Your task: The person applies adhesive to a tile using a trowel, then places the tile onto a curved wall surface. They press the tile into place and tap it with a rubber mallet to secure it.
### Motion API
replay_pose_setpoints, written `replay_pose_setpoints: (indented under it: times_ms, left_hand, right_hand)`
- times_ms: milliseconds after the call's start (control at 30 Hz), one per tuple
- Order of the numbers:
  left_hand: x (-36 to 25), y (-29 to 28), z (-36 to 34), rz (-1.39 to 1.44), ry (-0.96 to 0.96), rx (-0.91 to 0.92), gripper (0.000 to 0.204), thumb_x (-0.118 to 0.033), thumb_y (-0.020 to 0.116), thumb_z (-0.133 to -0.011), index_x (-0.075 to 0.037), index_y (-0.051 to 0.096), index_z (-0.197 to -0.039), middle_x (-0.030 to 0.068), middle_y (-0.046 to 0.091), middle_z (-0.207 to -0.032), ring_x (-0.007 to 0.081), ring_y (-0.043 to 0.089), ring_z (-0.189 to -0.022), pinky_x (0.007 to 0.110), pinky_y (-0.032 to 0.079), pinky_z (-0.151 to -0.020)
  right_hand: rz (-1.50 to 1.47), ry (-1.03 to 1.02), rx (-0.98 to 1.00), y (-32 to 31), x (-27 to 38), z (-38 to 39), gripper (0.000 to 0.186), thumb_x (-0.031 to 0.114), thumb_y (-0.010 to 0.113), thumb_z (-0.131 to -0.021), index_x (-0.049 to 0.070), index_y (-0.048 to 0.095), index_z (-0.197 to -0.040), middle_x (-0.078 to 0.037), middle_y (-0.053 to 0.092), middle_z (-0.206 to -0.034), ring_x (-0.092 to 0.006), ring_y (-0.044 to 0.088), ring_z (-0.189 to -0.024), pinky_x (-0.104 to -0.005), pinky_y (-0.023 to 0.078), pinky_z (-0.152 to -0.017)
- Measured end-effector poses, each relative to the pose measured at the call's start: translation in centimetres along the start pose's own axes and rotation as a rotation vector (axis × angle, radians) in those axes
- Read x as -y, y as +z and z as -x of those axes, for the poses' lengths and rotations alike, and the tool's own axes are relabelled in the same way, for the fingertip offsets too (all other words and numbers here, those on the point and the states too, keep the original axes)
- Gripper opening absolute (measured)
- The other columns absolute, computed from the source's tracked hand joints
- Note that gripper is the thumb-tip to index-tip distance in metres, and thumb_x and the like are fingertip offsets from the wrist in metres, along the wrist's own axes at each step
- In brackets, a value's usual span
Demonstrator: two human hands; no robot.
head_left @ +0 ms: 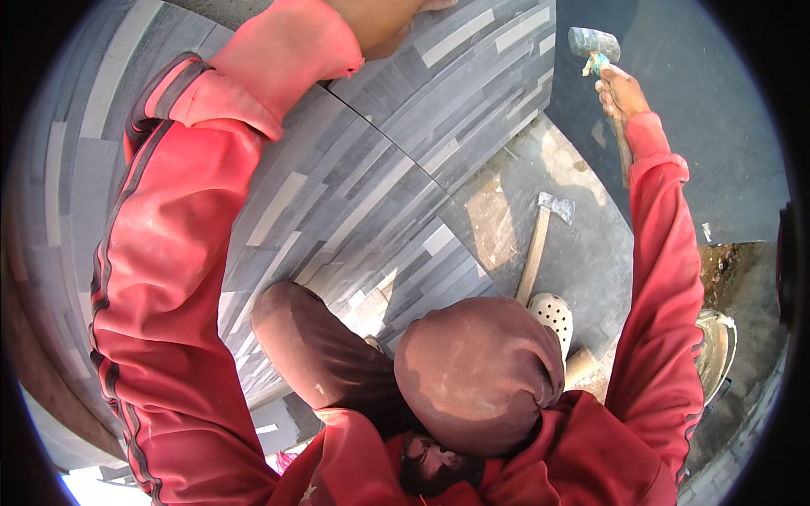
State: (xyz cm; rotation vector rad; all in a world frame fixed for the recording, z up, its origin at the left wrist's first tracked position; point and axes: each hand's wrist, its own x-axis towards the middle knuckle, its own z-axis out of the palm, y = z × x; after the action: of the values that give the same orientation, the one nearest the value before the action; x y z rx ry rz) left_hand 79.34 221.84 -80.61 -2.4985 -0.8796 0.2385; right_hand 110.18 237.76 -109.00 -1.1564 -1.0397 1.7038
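Observation:
My right hand (623, 91) is wrapped round the wooden handle of a mallet (594, 42), out to the far right. The mallet has a thick grey head, with a pale greenish cloth or wrapping just below it. The head is held up over a dark grey surface. At the top edge, my left hand (380, 24) lies over grey tiles (354, 169) patterned in light and dark strips. The frame cuts off most of its fingers, so their grip is hidden. A thin dark joint runs between the tiles, below the left hand.
A hatchet-like tool (557, 207) with a wooden handle lies on the stained grey floor (591, 261), right of the tiles. Beside it is a cream clog with holes (553, 316), by my bent knees. A round, dirty pan or bucket (715, 346) stands at the right.

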Motion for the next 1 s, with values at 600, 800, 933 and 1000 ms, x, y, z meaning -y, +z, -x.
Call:
replay_pose_setpoints:
  times_ms: [600, 800, 933, 1000]
  left_hand:
    - [1.2, -0.2, 2.4, 0.086, 0.094, 0.041, 0.021, -0.002, 0.060, -0.073, -0.003, 0.071, -0.091, 0.0179, 0.067, -0.089, 0.0370, 0.062, -0.093, 0.044, 0.049, -0.087]
    - [1.0, -2.4, 4.5, 0.030, 0.095, 0.106, 0.009, -0.005, 0.062, -0.076, -0.005, 0.069, -0.081, 0.0169, 0.069, -0.085, 0.0358, 0.063, -0.093, 0.042, 0.051, -0.086]
    - [0.1, -1.8, 3.2, 0.054, 0.157, 0.081, 0.011, -0.005, 0.062, -0.078, -0.005, 0.069, -0.086, 0.0132, 0.069, -0.084, 0.0339, 0.062, -0.094, 0.039, 0.051, -0.087]
    - [-1.2, -3.3, 2.8, 0.151, 0.116, 0.110, 0.014, -0.003, 0.062, -0.080, -0.005, 0.070, -0.092, 0.0110, 0.069, -0.083, 0.0326, 0.061, -0.094, 0.038, 0.050, -0.090]
  right_hand:
    - [0.020, -0.045, 0.012, 4.6, -6.0, 6.6, 0.034, 0.023, 0.052, -0.101, 0.008, 0.060, -0.130, 0.001, 0.054, -0.071, -0.0051, 0.043, -0.047, -0.0217, 0.033, -0.038]
    - [0.054, 0.086, 0.015, 6.4, -13.4, 15.7, 0.038, 0.024, 0.052, -0.102, 0.008, 0.058, -0.135, -0.001, 0.054, -0.071, -0.0041, 0.040, -0.045, -0.0214, 0.031, -0.037]
    - [0.158, 0.160, -0.039, 3.5, -14.9, 18.5, 0.039, 0.025, 0.052, -0.101, 0.007, 0.057, -0.135, -0.001, 0.054, -0.072, -0.0050, 0.041, -0.046, -0.0221, 0.031, -0.038]
    - [0.110, 0.153, -0.039, 2.9, -16.5, 19.4, 0.040, 0.028, 0.052, -0.102, 0.008, 0.057, -0.136, 0.002, 0.053, -0.070, -0.0043, 0.040, -0.045, -0.0221, 0.030, -0.037]
